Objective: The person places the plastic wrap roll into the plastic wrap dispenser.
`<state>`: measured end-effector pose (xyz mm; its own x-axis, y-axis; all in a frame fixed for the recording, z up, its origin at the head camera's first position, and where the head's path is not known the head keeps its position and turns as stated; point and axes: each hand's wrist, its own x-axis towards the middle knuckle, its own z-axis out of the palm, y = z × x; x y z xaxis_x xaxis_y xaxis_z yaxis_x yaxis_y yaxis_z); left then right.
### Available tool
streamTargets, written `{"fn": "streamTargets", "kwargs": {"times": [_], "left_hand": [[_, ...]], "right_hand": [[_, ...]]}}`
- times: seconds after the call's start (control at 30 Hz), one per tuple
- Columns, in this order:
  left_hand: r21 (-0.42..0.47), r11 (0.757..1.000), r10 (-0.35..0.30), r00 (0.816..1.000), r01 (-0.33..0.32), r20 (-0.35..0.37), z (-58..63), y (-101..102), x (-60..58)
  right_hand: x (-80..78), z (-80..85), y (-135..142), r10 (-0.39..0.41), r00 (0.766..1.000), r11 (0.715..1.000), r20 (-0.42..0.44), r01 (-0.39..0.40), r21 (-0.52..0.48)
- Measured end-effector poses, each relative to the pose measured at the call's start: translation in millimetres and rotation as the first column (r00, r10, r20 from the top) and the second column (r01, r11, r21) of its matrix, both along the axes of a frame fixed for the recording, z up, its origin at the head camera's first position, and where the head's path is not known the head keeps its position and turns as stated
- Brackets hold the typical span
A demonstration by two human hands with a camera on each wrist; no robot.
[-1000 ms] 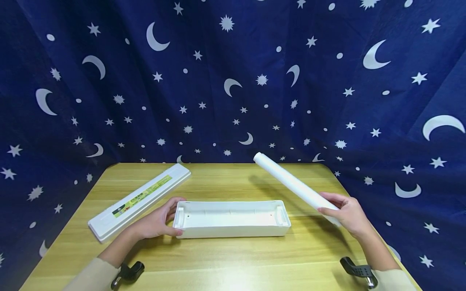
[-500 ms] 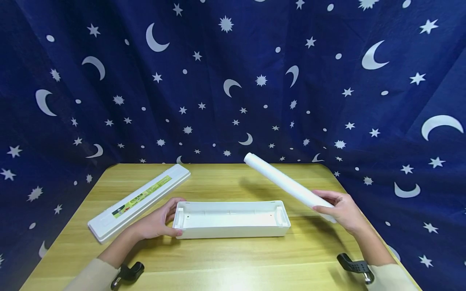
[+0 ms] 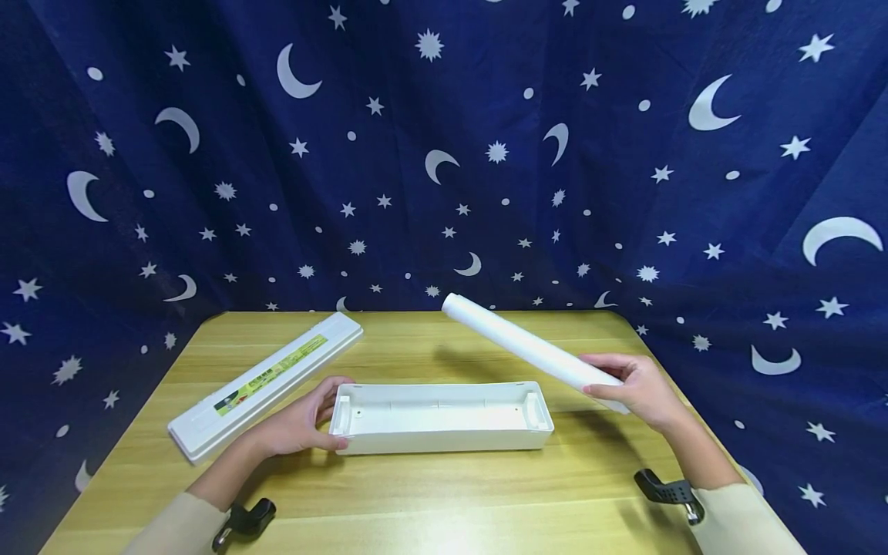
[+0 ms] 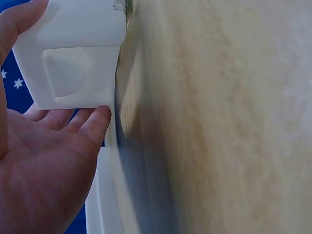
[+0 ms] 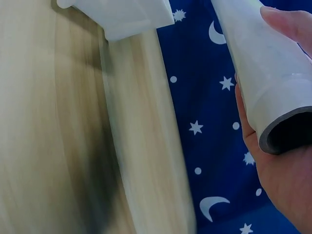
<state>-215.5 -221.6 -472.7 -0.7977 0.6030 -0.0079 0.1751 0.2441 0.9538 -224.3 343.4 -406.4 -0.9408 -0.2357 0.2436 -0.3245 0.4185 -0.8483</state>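
In the head view a long white box (image 3: 444, 442), its top uncovered, stands mid-table with its inside showing. My left hand (image 3: 301, 420) grips its left end, thumb at the front and fingers round the back; the left wrist view shows the box's end wall (image 4: 78, 73) between thumb and fingers. My right hand (image 3: 641, 391) holds a white roll of film (image 3: 527, 343) near its lower end. The roll slants up to the left, above the table behind and right of the box. Its hollow dark core (image 5: 290, 131) shows in the right wrist view.
A white lid (image 3: 267, 385) with a green-yellow label lies slanted at the left of the wooden table (image 3: 444, 501). Behind the table hangs a dark blue curtain (image 3: 388, 154) with moons and stars.
My right hand has moved left and slightly away from me with the roll, bringing it closer to the box. The left hand, the box and the lid have stayed in place.
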Motion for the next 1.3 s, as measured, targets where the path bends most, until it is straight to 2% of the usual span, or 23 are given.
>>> {"fn": "streamTargets", "kwargs": {"times": [0.57, 0.97, 1.3], "left_hand": [[-0.018, 1.000, 0.003, 1.000, -0.003, -0.011, 1.4, 1, -0.8], [-0.026, 1.000, 0.002, 1.000, -0.002, -0.020, 0.6, -1, -0.2], [-0.017, 1.000, 0.000, 1.000, 0.000, -0.025, 0.9, 1, 0.9]], "right_hand": [[-10.7, 9.8, -19, 0.066, 0.996, 0.998, 0.063, -0.068, 0.017], [-21.4, 11.0, -28, 0.176, 0.983, 0.984, 0.059, -0.176, 0.003], [-25.6, 14.0, -35, 0.225, 0.973, 0.973, 0.054, -0.227, 0.029]]}}
